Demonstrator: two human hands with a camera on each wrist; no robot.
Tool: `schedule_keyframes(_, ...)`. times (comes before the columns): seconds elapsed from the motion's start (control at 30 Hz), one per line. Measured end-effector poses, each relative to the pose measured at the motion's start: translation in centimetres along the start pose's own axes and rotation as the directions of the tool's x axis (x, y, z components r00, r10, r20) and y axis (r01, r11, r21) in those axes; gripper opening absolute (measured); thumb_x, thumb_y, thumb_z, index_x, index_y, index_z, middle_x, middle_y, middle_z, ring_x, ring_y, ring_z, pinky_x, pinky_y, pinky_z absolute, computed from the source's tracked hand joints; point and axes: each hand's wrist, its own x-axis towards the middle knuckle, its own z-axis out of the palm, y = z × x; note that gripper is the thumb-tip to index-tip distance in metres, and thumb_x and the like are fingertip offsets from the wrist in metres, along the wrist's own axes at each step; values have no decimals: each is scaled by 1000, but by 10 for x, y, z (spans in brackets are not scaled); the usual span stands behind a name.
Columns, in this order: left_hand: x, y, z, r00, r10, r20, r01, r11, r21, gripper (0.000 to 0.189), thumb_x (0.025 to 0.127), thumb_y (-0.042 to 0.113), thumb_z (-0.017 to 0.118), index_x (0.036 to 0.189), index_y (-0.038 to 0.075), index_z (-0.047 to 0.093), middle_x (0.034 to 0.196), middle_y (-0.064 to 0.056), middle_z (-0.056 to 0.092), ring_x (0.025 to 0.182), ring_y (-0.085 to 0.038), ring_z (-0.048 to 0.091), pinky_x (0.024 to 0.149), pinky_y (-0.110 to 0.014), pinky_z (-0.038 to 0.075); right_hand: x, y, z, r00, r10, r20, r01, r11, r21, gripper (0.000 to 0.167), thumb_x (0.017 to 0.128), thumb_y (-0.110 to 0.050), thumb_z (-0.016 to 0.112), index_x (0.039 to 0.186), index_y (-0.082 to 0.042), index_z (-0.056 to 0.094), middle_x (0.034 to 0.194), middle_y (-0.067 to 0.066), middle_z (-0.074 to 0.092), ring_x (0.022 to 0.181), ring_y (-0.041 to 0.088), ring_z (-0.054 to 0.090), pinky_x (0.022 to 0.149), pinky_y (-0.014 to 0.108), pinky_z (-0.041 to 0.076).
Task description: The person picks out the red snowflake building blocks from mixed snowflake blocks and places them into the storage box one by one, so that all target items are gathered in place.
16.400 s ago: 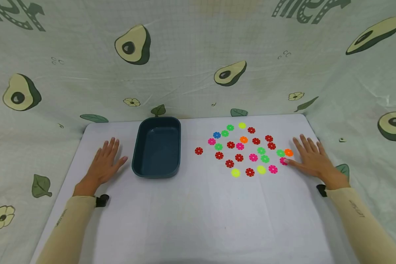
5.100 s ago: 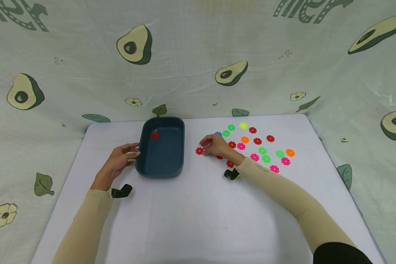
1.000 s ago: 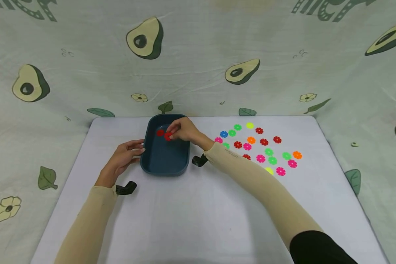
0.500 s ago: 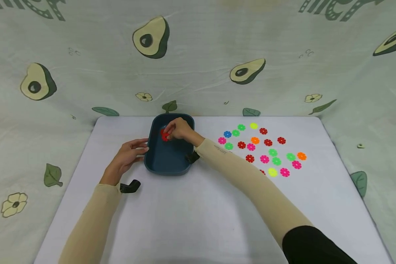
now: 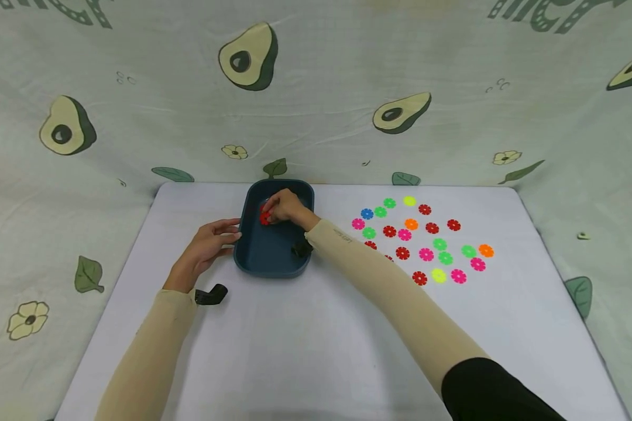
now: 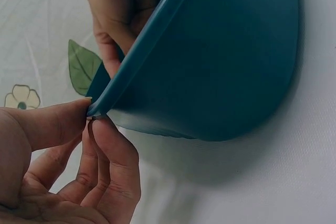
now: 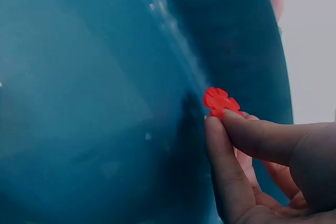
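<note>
A dark teal plastic tray [image 5: 265,254] stands at the back of the table, left of its middle. My left hand [image 5: 208,248] pinches the tray's left rim between thumb and fingers, as the left wrist view [image 6: 102,166] shows. Inside the tray, my right hand [image 5: 288,206] holds a red flower-shaped notched disc [image 7: 220,99] between thumb and index finger, near the tray's wall. In the head view, red disc surface [image 5: 265,218] shows beside the right fingertips. The fingers partly hide it, so I cannot tell there whether discs overlap.
Several notched discs in red, pink, green, yellow, orange and blue lie flat and scattered on the white table [image 5: 295,339] right of the tray, among them an orange disc [image 5: 486,251] and a blue disc [image 5: 367,214]. A printed cloth [image 5: 326,117] hangs behind.
Five seconds ago my right hand was at a lone red disc on the table; that spot is bare now and the hand is inside the tray. Over the last second it has shifted slightly.
</note>
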Motion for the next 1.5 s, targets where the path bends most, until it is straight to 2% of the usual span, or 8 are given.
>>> schedule_keyframes(0.23, 0, 2, 1, 1000, -3, 0, 3, 1000, 3, 58, 108, 9, 61, 162, 5, 41, 148, -20, 46, 100, -9, 57, 82, -20, 54, 4, 5, 9, 999, 40, -32, -39, 998, 47, 24, 87, 19, 74, 108, 7, 78, 114, 23, 69, 86, 28, 75, 71, 24, 61)
schedule_keyframes(0.4, 0, 2, 1, 1000, -8, -6, 8, 1000, 8, 57, 108, 10, 61, 162, 5, 42, 147, -19, 46, 99, -9, 58, 82, -20, 55, 7, 7, 14, 997, 57, -55, -53, 997, 62, 23, 88, 20, 73, 108, 8, 78, 123, 26, 68, 91, 33, 77, 72, 25, 62)
schedule_keyframes(0.57, 1, 1, 0, 1000, -5, -13, 5, 1000, 10, 57, 108, 9, 61, 162, 5, 42, 144, -18, 48, 100, -9, 58, 82, -20, 55, 7, 6, 15, 998, 38, -54, -36, 998, 44, 23, 92, 17, 70, 112, 9, 77, 128, 28, 67, 97, 36, 77, 72, 24, 62)
schedule_keyframes(0.83, 0, 2, 1, 1000, -4, -13, 4, 1000, 11, 57, 108, 10, 61, 162, 6, 42, 142, -16, 49, 100, -9, 58, 82, -20, 55, 7, 6, 12, 997, 8, -72, -13, 997, -74, 27, 88, 13, 75, 114, 5, 79, 129, 23, 70, 99, 31, 76, 73, 24, 61)
schedule_keyframes(1.0, 0, 1, 1, 1000, -6, -8, 7, 1000, 7, 57, 108, 11, 61, 162, 6, 41, 143, -15, 48, 100, -8, 58, 82, -20, 54, 8, 8, 12, 994, -23, -104, 8, 989, -149, 25, 87, 7, 76, 111, 0, 81, 125, 17, 73, 100, 25, 68, 77, 24, 56)
schedule_keyframes(1.27, 0, 0, 1, 1000, -6, -4, 6, 1000, -1, 59, 108, 10, 61, 163, 5, 40, 141, -13, 48, 96, -6, 60, 81, -20, 55, 7, 6, 9, 995, -4, -98, -10, 991, -135, 24, 89, 5, 73, 110, -2, 82, 120, 15, 75, 84, 16, 57, 69, 21, 46)
schedule_keyframes(1.37, 1, 0, 1, 1000, -10, 0, 10, 1000, 0, 59, 108, 10, 61, 163, 6, 40, 143, -14, 47, 97, -6, 60, 81, -20, 55, 2, 1, 6, 996, -16, -87, 4, 991, -135, 22, 92, 4, 70, 110, -2, 81, 119, 15, 75, 83, 16, 58, 69, 21, 47)
schedule_keyframes(1.5, 1, 0, 1, 1000, -15, -5, 16, 1000, 2, 59, 108, 11, 61, 163, 7, 40, 142, -12, 49, 99, -8, 59, 82, -21, 55, -8, -7, -4, 998, -30, -51, 24, 991, -132, 24, 91, 6, 72, 112, -3, 79, 113, 14, 76, 86, 18, 64, 72, 22, 50)
